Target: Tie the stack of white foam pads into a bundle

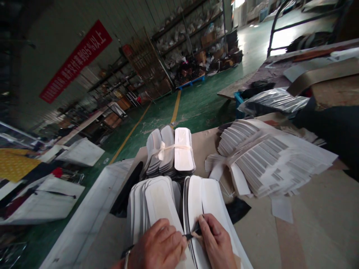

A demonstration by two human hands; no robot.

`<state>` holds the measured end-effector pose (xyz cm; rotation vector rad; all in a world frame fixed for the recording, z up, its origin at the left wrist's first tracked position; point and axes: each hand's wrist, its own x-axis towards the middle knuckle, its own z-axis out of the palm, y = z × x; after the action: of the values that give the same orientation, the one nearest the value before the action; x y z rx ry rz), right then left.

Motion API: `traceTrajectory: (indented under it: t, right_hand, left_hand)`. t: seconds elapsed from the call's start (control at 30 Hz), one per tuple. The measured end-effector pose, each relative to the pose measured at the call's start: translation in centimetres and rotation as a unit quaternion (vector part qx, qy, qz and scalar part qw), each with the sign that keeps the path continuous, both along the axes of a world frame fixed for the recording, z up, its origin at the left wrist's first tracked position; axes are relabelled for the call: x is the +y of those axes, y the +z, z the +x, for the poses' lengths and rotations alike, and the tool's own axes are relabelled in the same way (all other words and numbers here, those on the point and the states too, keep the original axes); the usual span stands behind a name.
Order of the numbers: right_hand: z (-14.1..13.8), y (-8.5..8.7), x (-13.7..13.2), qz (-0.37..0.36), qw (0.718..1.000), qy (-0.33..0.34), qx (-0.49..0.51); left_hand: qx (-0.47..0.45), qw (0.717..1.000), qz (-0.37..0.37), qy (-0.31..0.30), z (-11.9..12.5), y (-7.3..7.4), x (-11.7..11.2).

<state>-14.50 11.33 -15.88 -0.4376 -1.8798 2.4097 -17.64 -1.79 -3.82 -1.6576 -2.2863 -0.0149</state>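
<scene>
My left hand rests with curled fingers on a fanned stack of white insole-shaped pieces. My right hand lies on a second stack of the same white pieces just to the right. Between thumbs and fingers, both hands pinch a thin dark strip or cord that runs across the gap between the two stacks. Beyond them sits a bundle of white pieces tied round with a pale ribbon.
A large heap of grey-and-white paper strips covers the brown table at right. A plastic-wrapped bundle and another cluttered table lie beyond. To the left are white boards, a green floor and storage shelves.
</scene>
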Motion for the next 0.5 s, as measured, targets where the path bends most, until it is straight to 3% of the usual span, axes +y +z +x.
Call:
traceTrajectory:
  t: [0.1, 0.17, 0.27, 0.33, 0.4, 0.5]
  right_hand:
    - [0.0, -0.2, -0.1, 0.003, 1.0, -0.02, 0.016]
    - [-0.1, -0.4, -0.2, 0.006, 0.999, -0.039, 0.027]
    - [0.0, -0.7, -0.5, 0.01, 0.997, -0.065, 0.048]
    - [0.3, -0.7, -0.8, -0.001, 0.995, -0.078, 0.069]
    - [0.8, -0.7, -1.2, -0.001, 0.991, -0.1, 0.085]
    - [1.5, -0.7, -1.7, 0.038, 0.986, -0.137, 0.085]
  left_hand:
    - [-0.071, 0.995, 0.073, 0.02, 0.1, -0.2, 0.1]
    - [-0.178, 0.975, 0.12, 0.062, 0.0, -0.3, 0.4]
    - [-0.381, 0.889, 0.124, 0.221, -0.2, -0.4, 1.3]
    - [-0.435, 0.836, 0.098, 0.32, -0.4, -0.6, 2.2]
    - [-0.387, 0.843, 0.065, 0.368, -0.5, -1.1, 3.2]
    - [-0.228, 0.91, 0.008, 0.345, -0.4, -2.5, 4.1]
